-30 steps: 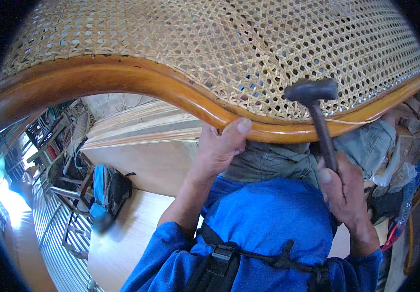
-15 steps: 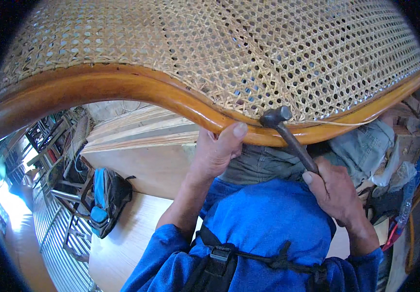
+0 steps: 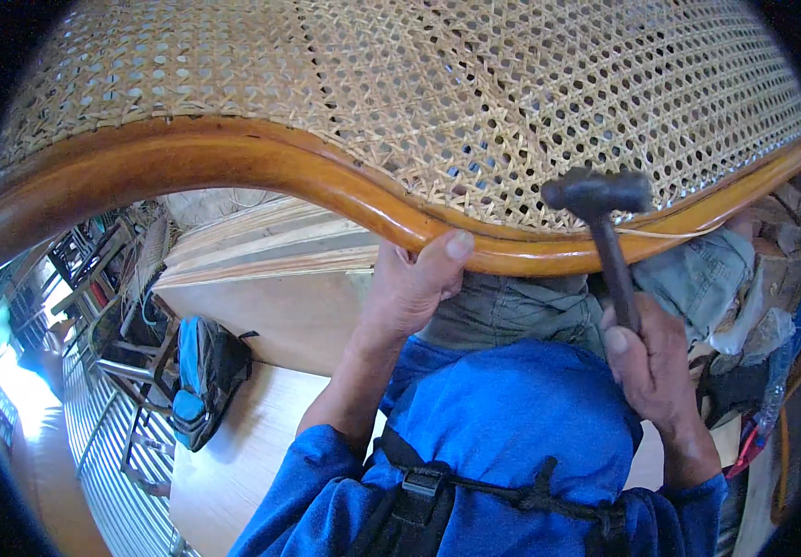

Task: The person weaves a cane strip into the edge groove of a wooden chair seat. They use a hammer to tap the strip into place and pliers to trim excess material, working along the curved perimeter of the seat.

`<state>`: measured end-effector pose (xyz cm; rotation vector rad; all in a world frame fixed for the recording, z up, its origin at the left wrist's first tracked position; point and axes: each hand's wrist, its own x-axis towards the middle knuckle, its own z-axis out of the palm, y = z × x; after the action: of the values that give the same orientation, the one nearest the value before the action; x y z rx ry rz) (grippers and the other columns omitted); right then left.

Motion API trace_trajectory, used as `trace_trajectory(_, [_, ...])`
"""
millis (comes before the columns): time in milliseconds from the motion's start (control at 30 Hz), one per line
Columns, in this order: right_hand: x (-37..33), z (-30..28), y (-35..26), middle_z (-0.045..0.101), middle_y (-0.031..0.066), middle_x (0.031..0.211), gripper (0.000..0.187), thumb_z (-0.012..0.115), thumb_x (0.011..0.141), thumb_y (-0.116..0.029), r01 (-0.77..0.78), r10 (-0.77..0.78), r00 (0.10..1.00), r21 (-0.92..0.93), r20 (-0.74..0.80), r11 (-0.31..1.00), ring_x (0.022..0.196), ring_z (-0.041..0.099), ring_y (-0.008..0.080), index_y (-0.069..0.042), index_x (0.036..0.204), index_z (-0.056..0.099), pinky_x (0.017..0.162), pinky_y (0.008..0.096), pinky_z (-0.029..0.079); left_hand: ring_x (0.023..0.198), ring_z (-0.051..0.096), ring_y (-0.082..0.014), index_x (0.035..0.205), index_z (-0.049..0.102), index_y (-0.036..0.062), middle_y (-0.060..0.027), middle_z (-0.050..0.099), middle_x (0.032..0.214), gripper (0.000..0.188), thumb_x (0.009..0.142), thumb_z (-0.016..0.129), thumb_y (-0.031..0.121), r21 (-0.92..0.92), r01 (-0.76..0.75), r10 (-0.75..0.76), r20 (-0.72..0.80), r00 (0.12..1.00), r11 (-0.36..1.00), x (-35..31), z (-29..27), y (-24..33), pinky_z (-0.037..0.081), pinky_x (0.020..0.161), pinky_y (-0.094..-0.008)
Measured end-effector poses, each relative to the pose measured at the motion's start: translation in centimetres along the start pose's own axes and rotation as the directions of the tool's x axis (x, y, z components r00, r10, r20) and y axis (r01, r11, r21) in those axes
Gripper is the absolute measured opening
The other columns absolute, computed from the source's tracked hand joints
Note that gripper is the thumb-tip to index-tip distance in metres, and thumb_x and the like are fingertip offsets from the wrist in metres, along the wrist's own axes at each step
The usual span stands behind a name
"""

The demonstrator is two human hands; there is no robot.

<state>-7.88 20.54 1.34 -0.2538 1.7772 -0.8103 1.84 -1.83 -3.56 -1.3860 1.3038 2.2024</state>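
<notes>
A curved, varnished wooden frame [image 3: 317, 186] with woven cane webbing [image 3: 400, 84] stretches across the upper part of the view, its near rail above my lap. My left hand [image 3: 419, 283] grips this rail, thumb on top and fingers hidden beneath. In my right hand [image 3: 651, 357] is a hammer [image 3: 614, 251], held by its dark handle. The hammer's head is over the cane edge, right of my left hand. A thin loose cane strand [image 3: 670, 234] lies along the rail on the right.
Stacked wooden sheets [image 3: 261, 251] stand beyond my left arm. A black and blue backpack [image 3: 205, 381] sits at the left, near a pale board [image 3: 252, 464]. Chair frames [image 3: 94, 269] are piled farther left. Plastic and other clutter [image 3: 772, 325] lie at the right.
My right hand has moved slightly right, and the hammer's head has shifted right and up, now turned sideways off the rail's edge. My left hand stays on the rail.
</notes>
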Motion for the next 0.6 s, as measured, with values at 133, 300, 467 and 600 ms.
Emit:
trace_trajectory(133, [0.5,0.7,1.0,0.054,0.0204,0.064,0.029,0.053,0.086,-0.028,0.035,-0.032,0.999,-0.127,0.019,0.991,0.065,0.057,0.0414,0.001,0.088,0.049,0.06,0.0462,0.044,0.05,0.04,-0.0038,0.088,0.053,0.0059,0.0043,0.045,0.062,0.031,0.078,0.07,0.031,0.005,0.019,-0.019,0.027,0.999,1.0,0.1,-0.1,0.4,0.031,0.043,-0.0196])
trace_trajectory(300, [0.0,0.0,-0.7,0.054,0.0212,0.065,0.028,0.053,0.087,-0.027,0.064,-0.062,0.997,0.075,-0.036,0.995,0.065,0.056,0.0422,0.0,0.089,0.05,0.06,0.0463,0.044,0.05,0.04,-0.0038,0.088,0.053,0.0059,0.0042,0.046,0.063,0.03,0.078,0.07,0.029,0.006,0.013,-0.013,0.019,1.0,1.0,0.0,-0.1,0.3,0.032,0.043,-0.0196])
trace_trajectory(467, [1.4,1.1,0.3,0.054,0.0188,0.065,0.027,0.053,0.086,-0.025,0.094,-0.082,0.994,-0.178,0.072,0.98,0.061,0.056,0.0402,0.001,0.09,0.05,0.058,0.045,0.044,0.051,0.04,-0.0038,0.088,0.053,0.0059,0.0043,0.045,0.063,0.029,0.078,0.07,0.028,-0.036,0.013,-0.008,0.125,0.992,0.999,0.5,-0.6,0.4,0.032,0.043,-0.0195])
trace_trajectory(600, [0.8,0.3,-0.7,0.054,0.0201,0.065,0.028,0.053,0.087,-0.027,0.152,-0.152,0.988,-0.006,-0.04,0.988,0.062,0.056,0.0422,0.001,0.087,0.049,0.058,0.0469,0.043,0.05,0.04,-0.0037,0.088,0.053,0.0056,0.0046,0.044,0.062,0.029,0.078,0.07,0.027,-0.012,0.01,-0.009,0.084,0.996,1.0,0.2,-0.5,0.5,0.031,0.043,-0.0193])
